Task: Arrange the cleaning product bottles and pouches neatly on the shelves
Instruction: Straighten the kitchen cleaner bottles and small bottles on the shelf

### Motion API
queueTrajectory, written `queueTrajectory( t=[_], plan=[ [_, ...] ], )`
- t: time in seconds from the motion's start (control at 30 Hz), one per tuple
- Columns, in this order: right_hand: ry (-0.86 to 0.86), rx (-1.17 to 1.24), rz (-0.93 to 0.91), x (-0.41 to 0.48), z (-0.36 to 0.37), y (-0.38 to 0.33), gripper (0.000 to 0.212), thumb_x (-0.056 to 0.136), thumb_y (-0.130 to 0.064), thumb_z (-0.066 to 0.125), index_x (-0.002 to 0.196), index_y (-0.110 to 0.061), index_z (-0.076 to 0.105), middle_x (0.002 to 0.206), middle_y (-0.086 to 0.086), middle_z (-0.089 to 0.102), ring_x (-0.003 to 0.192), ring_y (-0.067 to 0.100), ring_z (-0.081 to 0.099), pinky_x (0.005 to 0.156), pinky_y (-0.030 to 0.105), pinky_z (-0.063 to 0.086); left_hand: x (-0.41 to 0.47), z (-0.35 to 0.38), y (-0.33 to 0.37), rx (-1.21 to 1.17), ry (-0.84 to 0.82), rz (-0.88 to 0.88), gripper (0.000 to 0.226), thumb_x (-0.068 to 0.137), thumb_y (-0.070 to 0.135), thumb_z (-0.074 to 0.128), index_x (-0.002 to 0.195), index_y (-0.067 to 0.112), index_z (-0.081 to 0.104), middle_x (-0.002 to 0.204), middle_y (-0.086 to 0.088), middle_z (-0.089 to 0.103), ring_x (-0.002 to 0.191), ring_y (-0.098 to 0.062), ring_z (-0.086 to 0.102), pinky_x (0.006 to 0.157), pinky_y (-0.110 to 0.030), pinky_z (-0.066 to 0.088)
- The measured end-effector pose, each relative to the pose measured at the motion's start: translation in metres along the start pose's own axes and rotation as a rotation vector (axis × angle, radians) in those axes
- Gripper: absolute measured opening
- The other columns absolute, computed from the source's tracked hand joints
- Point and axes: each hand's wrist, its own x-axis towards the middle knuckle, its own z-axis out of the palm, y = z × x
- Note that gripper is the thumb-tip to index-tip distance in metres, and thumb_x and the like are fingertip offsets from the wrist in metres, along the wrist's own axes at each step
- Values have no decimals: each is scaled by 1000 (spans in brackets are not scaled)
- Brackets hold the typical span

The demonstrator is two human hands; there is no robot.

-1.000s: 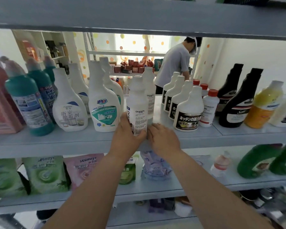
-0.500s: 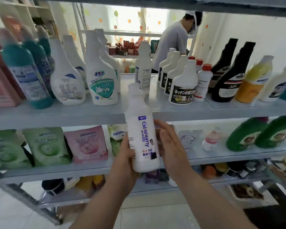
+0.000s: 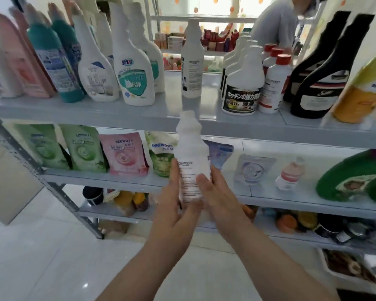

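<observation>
Two hands are gripping the white bottle [image 3: 191, 153] by its lower half, the left hand [image 3: 172, 205] and right hand [image 3: 219, 198] curling round either side and holding it upright in the air in front of the pouch shelf [image 3: 308, 192]. It is probably heading for the upper shelf [image 3: 96, 111], so turning its label forward and lining it up with the matching bottle [image 3: 191, 61] is looking wise.

Bright daylight floods in from the curtained window [image 3: 215, 5] behind the shelf [image 3: 117, 114]; motion blur smears bottles, wide-angle distortion bends the edges.
</observation>
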Motion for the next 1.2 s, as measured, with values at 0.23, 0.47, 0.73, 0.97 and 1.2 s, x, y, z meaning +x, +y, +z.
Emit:
queueTrajectory(
  t=[0.23,0.47,0.73,0.97,1.2],
  plan=[
    [-13,313,171,-22,-24,18,43,85,-49,62,117,-21,66,109,9,77,101,30,74,93,54,57,-15,13,-13,-247,298,-354,35,100,39,43,124,28,67,101,2,75,95,-19,70,78,-37,59],
    [-2,-42,65,-40,-24,21,29,100,-62,42,128,-68,48,118,-26,68,109,-2,66,92,24,53,-27,39,-16,-584,109,-653,49,94,49,46,126,18,66,119,-12,74,111,-30,70,100,-50,52],
    [226,143,282,-17,-33,24,36,96,-49,58,131,-48,51,111,-3,74,98,23,72,91,49,58,-23,28,-27,-211,60,-448,38,107,17,43,125,41,66,117,15,73,109,-7,68,98,-42,54],
    [160,344,248,-12,15,32,49,93,-42,58,140,-29,56,110,10,73,92,30,71,78,45,59,-2,-6,-26,-698,-1,-692,43,88,49,49,107,25,79,107,-8,76,93,-22,74,86,-41,57],
    [130,-253,215,14,37,23,51,93,-43,51,140,-61,42,135,-19,54,109,14,66,95,42,55,10,-53,-42,-656,-88,-843,44,104,41,45,132,12,63,119,-17,72,109,-37,69,99,-60,51]
  ],
)
